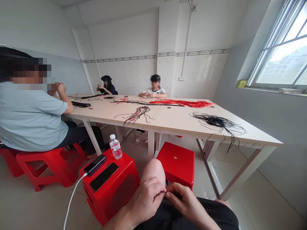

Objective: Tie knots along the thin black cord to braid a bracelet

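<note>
Above my lap, my left hand (151, 195) and my right hand (179, 198) meet fingertip to fingertip. Both are closed in a pinch, thumb against forefinger. Whatever lies between the fingertips is too small and dark to make out against my black shorts (216, 212). Nearest beyond the hands are my bare knee (154, 169) and a red plastic stool (177, 159). On the table farther off lie a tangle of black cords (216, 120) and a bunch of black and red cords (139, 115).
A second red stool (127, 174) at my left carries a water bottle (116, 147), a phone (104, 176) and a black power bank (95, 164) with a white cable. Red cords (182, 103) stretch along the long table (165, 119). Several people sit around it.
</note>
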`<action>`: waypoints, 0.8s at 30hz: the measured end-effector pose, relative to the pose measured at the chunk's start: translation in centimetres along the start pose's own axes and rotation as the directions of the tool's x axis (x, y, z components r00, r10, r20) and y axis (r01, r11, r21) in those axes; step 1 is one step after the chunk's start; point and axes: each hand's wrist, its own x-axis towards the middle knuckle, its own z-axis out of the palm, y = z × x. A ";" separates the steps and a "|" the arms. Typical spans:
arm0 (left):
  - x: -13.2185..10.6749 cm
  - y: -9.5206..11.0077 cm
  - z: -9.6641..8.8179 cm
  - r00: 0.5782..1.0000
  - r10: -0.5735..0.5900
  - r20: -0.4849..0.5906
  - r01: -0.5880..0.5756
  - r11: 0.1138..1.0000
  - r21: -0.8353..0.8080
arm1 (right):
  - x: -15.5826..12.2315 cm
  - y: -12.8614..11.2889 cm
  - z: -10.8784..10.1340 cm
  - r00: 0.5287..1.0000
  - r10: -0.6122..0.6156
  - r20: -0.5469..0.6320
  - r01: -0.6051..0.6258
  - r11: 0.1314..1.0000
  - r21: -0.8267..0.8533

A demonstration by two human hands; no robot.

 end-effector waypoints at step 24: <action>0.0 -0.2 0.9 0.999 -0.036 0.031 0.037 0.999 -0.033 | -0.4 0.7 -0.1 1.000 0.008 -0.008 -0.008 0.998 -0.062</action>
